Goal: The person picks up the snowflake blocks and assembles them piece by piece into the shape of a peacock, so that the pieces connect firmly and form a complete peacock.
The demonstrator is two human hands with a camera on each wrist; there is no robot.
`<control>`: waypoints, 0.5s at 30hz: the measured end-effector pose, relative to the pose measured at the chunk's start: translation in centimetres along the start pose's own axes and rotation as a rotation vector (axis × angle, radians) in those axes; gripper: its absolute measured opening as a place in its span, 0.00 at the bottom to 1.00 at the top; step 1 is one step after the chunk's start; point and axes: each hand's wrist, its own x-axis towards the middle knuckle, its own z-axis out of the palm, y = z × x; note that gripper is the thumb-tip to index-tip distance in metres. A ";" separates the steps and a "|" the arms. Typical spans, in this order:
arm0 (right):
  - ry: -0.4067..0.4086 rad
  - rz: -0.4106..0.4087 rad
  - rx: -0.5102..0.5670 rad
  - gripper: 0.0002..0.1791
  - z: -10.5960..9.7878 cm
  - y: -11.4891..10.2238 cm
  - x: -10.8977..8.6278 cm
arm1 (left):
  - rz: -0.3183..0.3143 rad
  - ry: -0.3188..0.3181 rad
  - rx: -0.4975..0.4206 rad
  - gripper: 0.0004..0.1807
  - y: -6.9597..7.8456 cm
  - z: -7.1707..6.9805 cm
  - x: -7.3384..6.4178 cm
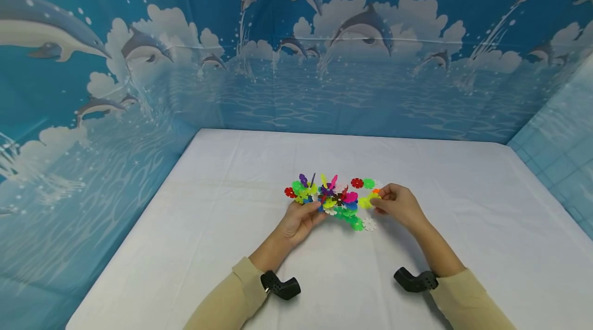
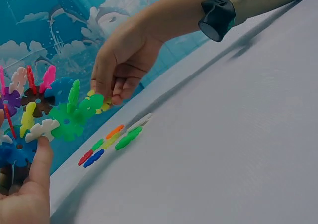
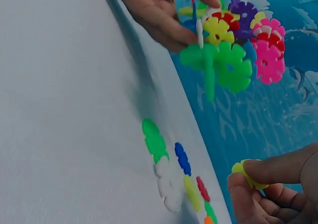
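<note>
My left hand (image 1: 296,223) grips a cluster of interlocked plastic snowflake discs (image 3: 233,67) in green, yellow, blue, purple, pink, red, white and brown. It holds the cluster raised above the table, thumb at a white disc (image 2: 41,129) along the edge. To the right of it, my right hand (image 1: 402,207) pinches a single yellow snowflake disc (image 3: 239,168) between thumb and fingers, apart from the cluster. Below the hands, loose discs lie flat: a green one (image 3: 155,140), a white one (image 3: 169,184), a blue one (image 3: 183,158) and several others.
A white cloth covers the table (image 1: 194,247). Behind and at the sides hang curtains (image 1: 287,93) printed with dolphins and waves. Each wrist wears a black camera, one on the left (image 1: 280,285) and one on the right (image 1: 416,280).
</note>
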 end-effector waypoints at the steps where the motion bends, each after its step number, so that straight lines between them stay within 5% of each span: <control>1: 0.003 -0.018 0.016 0.14 0.0 -0.3 -0.2 | 0.005 0.019 -0.006 0.26 0.0 0.0 0.0; 9: 0.041 -0.172 0.094 0.12 1.6 -2.9 -2.2 | 0.042 0.143 0.002 0.20 0.0 0.2 0.0; 15: 0.007 -0.233 0.203 0.11 3.9 -4.0 -3.4 | 0.047 0.162 -0.022 0.21 -0.1 0.1 0.0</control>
